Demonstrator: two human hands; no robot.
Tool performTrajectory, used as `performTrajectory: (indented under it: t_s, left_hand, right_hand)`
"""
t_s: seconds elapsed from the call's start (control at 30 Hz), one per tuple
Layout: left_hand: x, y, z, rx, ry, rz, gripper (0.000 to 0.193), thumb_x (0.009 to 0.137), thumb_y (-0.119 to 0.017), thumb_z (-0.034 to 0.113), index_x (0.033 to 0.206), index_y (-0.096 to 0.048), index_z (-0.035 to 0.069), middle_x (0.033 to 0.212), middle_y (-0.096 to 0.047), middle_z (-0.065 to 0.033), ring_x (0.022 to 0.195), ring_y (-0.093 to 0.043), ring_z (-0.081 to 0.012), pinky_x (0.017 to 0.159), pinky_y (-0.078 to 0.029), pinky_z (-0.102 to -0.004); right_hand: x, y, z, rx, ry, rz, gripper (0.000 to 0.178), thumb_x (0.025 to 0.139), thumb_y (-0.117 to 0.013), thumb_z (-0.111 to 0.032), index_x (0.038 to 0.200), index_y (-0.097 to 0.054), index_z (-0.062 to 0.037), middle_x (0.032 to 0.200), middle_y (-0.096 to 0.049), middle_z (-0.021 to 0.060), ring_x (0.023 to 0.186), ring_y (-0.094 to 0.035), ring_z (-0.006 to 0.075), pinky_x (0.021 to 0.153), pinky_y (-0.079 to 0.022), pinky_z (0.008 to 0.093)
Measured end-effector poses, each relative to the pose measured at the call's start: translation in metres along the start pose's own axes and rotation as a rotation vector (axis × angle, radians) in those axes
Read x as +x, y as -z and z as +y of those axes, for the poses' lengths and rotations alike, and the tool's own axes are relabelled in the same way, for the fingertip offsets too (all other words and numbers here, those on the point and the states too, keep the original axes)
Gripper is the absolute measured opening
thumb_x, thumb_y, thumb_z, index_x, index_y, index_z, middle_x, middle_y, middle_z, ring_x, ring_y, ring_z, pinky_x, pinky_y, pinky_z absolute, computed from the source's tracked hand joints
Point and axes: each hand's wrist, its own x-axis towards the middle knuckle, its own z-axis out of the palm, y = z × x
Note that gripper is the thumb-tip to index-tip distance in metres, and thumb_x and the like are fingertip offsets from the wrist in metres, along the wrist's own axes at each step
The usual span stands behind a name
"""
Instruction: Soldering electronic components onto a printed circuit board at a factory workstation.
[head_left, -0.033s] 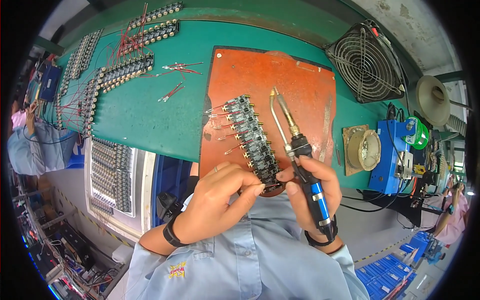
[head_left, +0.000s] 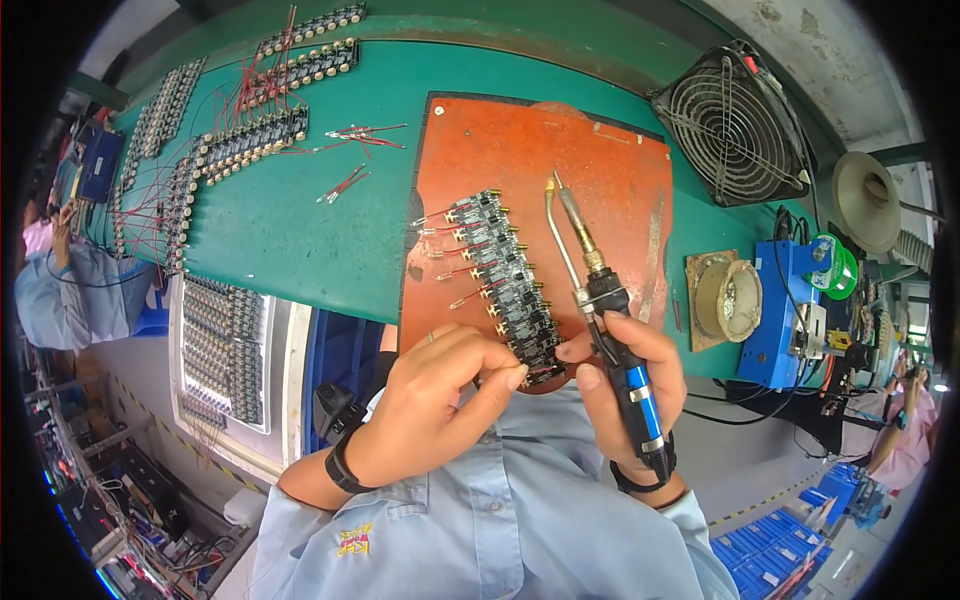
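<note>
A strip of small black circuit boards [head_left: 510, 285] lies on the orange mat [head_left: 560, 140], with short red wires along its left edge and brass-coloured parts along its right. My left hand [head_left: 445, 395] is closed, thumb and forefinger pinched on what looks like a thin red wire at the strip's near end. My right hand [head_left: 635, 385] grips a black and blue soldering iron [head_left: 605, 290] with a thin solder feed tube along its side. The iron's tip points away from me, above the mat. My right fingertips are close to the strip's near end; whether they touch it is unclear.
Loose red-wired parts [head_left: 345, 185] and more board strips [head_left: 250, 145] lie left on the green bench [head_left: 290, 245]. To the right are a fan [head_left: 735, 125], a round pot [head_left: 740, 300], a blue soldering station [head_left: 775, 310] and a green solder spool [head_left: 840, 270]. Another person sits far left.
The soldering iron and my right fingers have shifted slightly to the right. My left hand has hardly moved.
</note>
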Motion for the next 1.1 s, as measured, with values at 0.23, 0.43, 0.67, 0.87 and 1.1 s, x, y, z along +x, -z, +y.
performTrajectory:
  t_s: [0.23, 0.43, 0.67, 0.87, 1.1]
  left_hand:
    - [0.000, 0.003, 0.001, -0.066, 0.084, -0.028, 0.006, 0.083, -0.065, 0.004, 0.082, -0.060, 0.001, 0.072, -0.059, -0.0072, 0.063, -0.054, -0.0211, 0.059, -0.042, -0.0322]
    - [0.000, 0.002, 0.002, -0.090, 0.105, -0.057, 0.006, 0.084, -0.065, 0.005, 0.081, -0.060, 0.002, 0.069, -0.058, -0.0070, 0.061, -0.053, -0.0213, 0.058, -0.041, -0.0324]
    - [0.006, 0.016, 0.011, 0.202, -0.027, -0.022, 0.010, 0.076, -0.070, 0.005, 0.075, -0.060, 0.002, 0.086, -0.059, -0.0060, 0.080, -0.052, -0.0215, 0.072, -0.040, -0.0322]
    - [0.026, 0.015, -0.017, 0.442, -0.055, 0.132, 0.012, 0.069, -0.072, 0.009, 0.068, -0.060, 0.007, 0.110, -0.057, -0.0050, 0.103, -0.048, -0.0253, 0.086, -0.029, -0.0394]
    - [0.029, 0.009, -0.027, 0.466, -0.015, 0.137, 0.012, 0.066, -0.071, 0.008, 0.064, -0.060, 0.008, 0.113, -0.056, -0.0065, 0.105, -0.047, -0.0264, 0.086, -0.029, -0.0390]
  right_hand:
    - [0.002, 0.002, -0.002, 0.007, 0.030, -0.085, 0.042, 0.086, -0.059, 0.004, 0.124, -0.043, 0.0029, 0.095, -0.064, 0.0182, 0.088, -0.066, 0.0234, 0.076, -0.056, 0.0337]
    - [0.004, 0.003, -0.003, -0.022, 0.012, -0.112, 0.041, 0.086, -0.058, 0.003, 0.124, -0.043, 0.0029, 0.096, -0.064, 0.0183, 0.089, -0.066, 0.0235, 0.076, -0.056, 0.0338]
    - [0.000, -0.007, -0.010, 0.227, -0.111, 0.168, 0.051, 0.084, -0.070, -0.013, 0.124, -0.042, 0.0024, 0.099, -0.064, 0.0190, 0.089, -0.066, 0.0241, 0.074, -0.056, 0.0342]
    - [-0.016, 0.039, -0.012, -0.018, -0.083, 0.153, 0.058, 0.079, -0.075, -0.034, 0.116, -0.049, 0.0022, 0.100, -0.062, 0.0184, 0.087, -0.064, 0.0257, 0.077, -0.051, 0.0362]
    - [-0.018, 0.065, -0.012, -0.242, 0.113, 0.029, 0.055, 0.069, -0.084, -0.026, 0.107, -0.057, 0.0030, 0.102, -0.063, 0.0184, 0.080, -0.063, 0.0301, 0.072, -0.050, 0.0390]
